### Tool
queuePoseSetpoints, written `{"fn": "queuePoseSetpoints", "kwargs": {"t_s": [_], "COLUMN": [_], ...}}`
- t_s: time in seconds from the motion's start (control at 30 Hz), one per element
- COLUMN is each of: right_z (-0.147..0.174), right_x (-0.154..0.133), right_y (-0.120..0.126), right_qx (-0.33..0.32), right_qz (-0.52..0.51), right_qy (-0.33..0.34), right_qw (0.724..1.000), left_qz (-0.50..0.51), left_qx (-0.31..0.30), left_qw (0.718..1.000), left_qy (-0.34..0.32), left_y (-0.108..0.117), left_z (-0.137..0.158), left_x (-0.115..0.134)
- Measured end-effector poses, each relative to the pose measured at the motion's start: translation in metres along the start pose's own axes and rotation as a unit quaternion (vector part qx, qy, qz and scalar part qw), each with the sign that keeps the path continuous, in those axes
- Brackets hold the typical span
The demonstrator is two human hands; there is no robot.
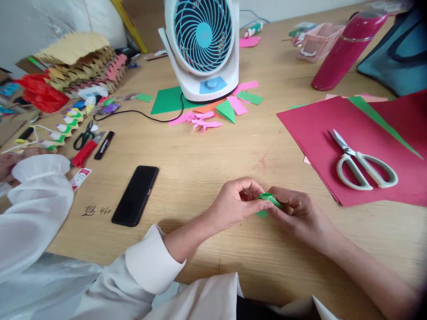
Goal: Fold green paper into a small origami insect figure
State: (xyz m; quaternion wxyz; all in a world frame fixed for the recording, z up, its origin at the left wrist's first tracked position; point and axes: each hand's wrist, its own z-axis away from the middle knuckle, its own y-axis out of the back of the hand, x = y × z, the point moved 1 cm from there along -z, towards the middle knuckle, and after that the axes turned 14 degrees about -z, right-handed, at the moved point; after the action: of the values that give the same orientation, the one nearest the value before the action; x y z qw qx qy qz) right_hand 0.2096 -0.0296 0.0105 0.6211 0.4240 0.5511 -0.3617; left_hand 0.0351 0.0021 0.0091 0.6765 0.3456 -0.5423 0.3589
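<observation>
Between my two hands is a small folded piece of green paper (268, 199), held just above the table. My left hand (238, 200) pinches its left side between thumb and fingers. On the other side, my right hand (298, 212) grips the paper with thumb and curled fingers. The fingertips of both hands nearly meet and cover much of the folds. White-handled scissors (362, 166) lie on red paper sheets (310, 146) to the right of my hands.
A white fan (203, 40) stands at the back, with pink folded paper pieces (203, 121) and green scraps (226, 110) before it. A black phone (135, 195) lies left. A pink bottle (347, 51) stands back right. At far left, another person's sleeve (40, 195) rests near a red-handled knife (85, 152).
</observation>
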Motion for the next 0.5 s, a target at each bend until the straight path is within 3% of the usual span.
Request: {"fn": "queuePoseSetpoints", "kwargs": {"t_s": [0.5], "right_z": [0.0015], "right_x": [0.0052], "right_y": [-0.0033], "right_qx": [0.01], "right_qz": [-0.008], "right_qy": [-0.014], "right_qw": [1.0], "left_qz": [-0.06], "left_qx": [0.047], "left_qw": [0.997], "left_qy": [-0.023], "left_y": [-0.0025], "left_z": [0.0004], "left_x": [-0.0028]}}
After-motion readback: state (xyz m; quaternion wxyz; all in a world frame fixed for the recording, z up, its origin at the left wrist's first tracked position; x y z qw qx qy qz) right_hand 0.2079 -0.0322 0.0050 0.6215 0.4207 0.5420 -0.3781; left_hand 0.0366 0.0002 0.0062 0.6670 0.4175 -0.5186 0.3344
